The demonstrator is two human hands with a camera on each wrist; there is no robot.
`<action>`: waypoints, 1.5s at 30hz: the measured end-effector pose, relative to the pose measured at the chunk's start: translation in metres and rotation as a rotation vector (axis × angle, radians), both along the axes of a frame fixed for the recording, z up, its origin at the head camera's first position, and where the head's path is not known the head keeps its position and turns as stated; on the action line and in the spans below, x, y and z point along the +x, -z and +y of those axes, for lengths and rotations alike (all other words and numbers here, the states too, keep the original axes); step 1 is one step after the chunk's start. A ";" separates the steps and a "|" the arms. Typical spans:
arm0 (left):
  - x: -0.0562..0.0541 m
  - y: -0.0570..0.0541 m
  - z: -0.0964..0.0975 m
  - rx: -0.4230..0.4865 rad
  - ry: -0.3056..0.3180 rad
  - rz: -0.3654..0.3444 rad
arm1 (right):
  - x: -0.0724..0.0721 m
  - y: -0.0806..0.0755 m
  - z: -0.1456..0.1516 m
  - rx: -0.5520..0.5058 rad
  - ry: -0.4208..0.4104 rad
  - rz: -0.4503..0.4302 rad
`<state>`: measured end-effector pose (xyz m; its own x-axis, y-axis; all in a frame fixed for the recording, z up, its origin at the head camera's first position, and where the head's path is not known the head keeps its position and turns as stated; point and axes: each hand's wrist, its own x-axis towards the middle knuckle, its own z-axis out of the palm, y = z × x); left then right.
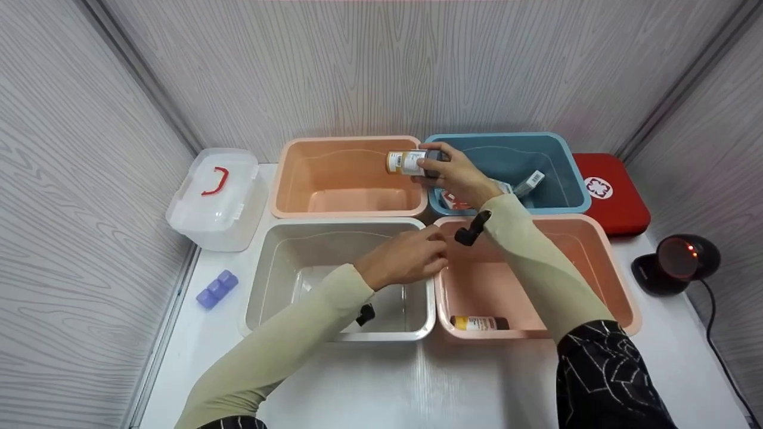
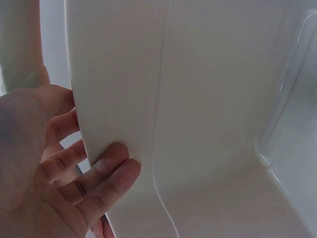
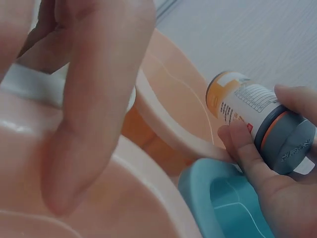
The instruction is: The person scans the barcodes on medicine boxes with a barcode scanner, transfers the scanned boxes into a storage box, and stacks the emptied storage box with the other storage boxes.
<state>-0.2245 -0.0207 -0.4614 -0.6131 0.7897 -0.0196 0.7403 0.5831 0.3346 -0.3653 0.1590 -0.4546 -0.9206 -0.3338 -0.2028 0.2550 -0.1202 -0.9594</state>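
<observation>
My right hand (image 1: 456,173) grips a pill bottle (image 1: 405,162) near its dark cap, the bottle lying sideways above the border between the back peach bin (image 1: 351,213) and the blue bin (image 1: 506,138). Up close in the right wrist view, the bottle (image 3: 242,101) has a white printed label, an orange end and a grey cap. My left hand (image 1: 408,256) is over the right rim of the grey-white bin (image 1: 337,221), loosely bent with nothing held. Whether its fingers touch that rim is unclear. A second bottle (image 1: 478,323) lies in the front peach bin (image 1: 596,223).
Several small packages, including a slim box (image 1: 529,183), lie in the blue bin. A clear lidded box (image 1: 217,199) with a red handle and a purple pill organizer (image 1: 217,289) are at left. At right are a red case (image 1: 620,202) and a black corded device (image 1: 679,265).
</observation>
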 end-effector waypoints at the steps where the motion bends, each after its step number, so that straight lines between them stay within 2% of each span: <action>1: 0.000 0.000 0.000 -0.001 0.001 0.003 | -0.001 0.000 -0.002 -0.007 0.003 -0.009; 8: 0.000 -0.001 0.000 -0.012 0.009 0.041 | -0.004 0.000 -0.014 -0.154 0.030 -0.086; 13: 0.002 -0.001 0.001 -0.007 0.013 0.056 | -0.001 0.008 -0.022 -0.241 0.050 -0.019; 16: 0.002 -0.001 0.002 -0.001 0.014 0.024 | 0.002 0.011 -0.020 -0.223 0.051 0.041; 20: 0.001 -0.002 0.002 0.008 0.013 -0.032 | 0.010 0.009 -0.003 -0.113 0.012 0.144; 25: 0.002 -0.002 0.002 0.004 0.013 -0.053 | 0.027 0.004 0.036 0.026 -0.093 0.261; 30: 0.004 -0.002 0.002 -0.004 0.011 -0.057 | 0.056 0.006 0.079 0.181 -0.219 0.308; 35: 0.004 -0.004 0.000 -0.007 -0.009 -0.063 | 0.080 0.009 0.110 0.251 -0.345 0.298; 40: 0.004 -0.005 0.001 -0.025 -0.020 -0.064 | 0.096 0.009 0.125 0.303 -0.472 0.259; 45: 0.004 -0.005 0.002 -0.033 -0.026 -0.076 | 0.107 0.018 0.122 0.474 -0.712 0.182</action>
<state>-0.2207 -0.0190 -0.4561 -0.6295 0.7715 -0.0927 0.6976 0.6137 0.3698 -0.2585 0.2806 -0.4727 -0.5570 -0.7595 -0.3360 -0.0449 0.4315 -0.9010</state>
